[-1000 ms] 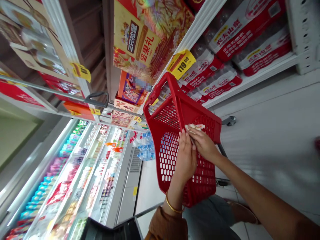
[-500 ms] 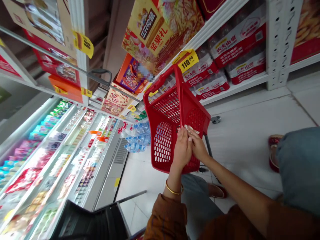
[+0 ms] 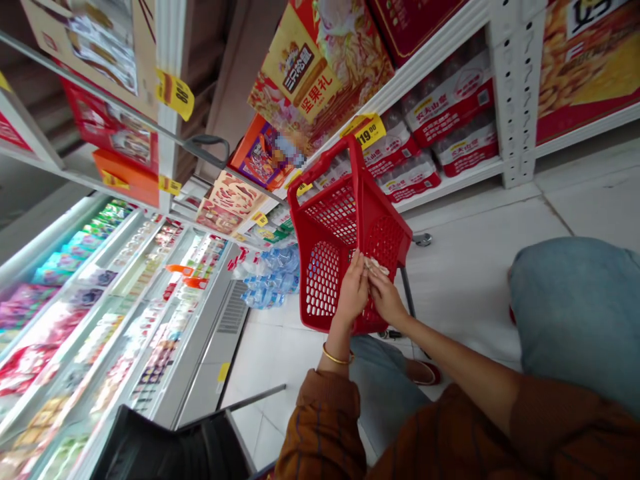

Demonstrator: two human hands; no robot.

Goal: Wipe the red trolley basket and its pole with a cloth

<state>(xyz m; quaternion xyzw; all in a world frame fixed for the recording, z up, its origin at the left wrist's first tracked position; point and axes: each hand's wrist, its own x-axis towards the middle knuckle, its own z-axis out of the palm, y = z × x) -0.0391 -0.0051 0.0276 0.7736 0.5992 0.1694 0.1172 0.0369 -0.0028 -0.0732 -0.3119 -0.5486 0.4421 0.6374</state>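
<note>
A red plastic shopping basket (image 3: 330, 227) on wheels stands in front of me in a shop aisle. Both my hands meet at its near rim. My left hand (image 3: 351, 295), with a gold bangle at the wrist, has its fingers closed together against a small pale packet (image 3: 376, 266). My right hand (image 3: 387, 298) pinches the same packet from the other side. The packet is small and crumpled, and I cannot read it. The basket's handle rises toward the shelves.
White shelves at the right carry shrink-wrapped water packs (image 3: 450, 113) and red gift boxes (image 3: 320, 67) with yellow price tags (image 3: 369, 131). An open chiller (image 3: 100, 300) with packaged goods runs along the left. My knee in blue jeans (image 3: 575, 313) is at the right. White tiled floor (image 3: 480, 267) lies beyond.
The view has pulled back and swung right, so the basket looks smaller and my knee has come into view. Both hands stay together on the packet at the rim.
</note>
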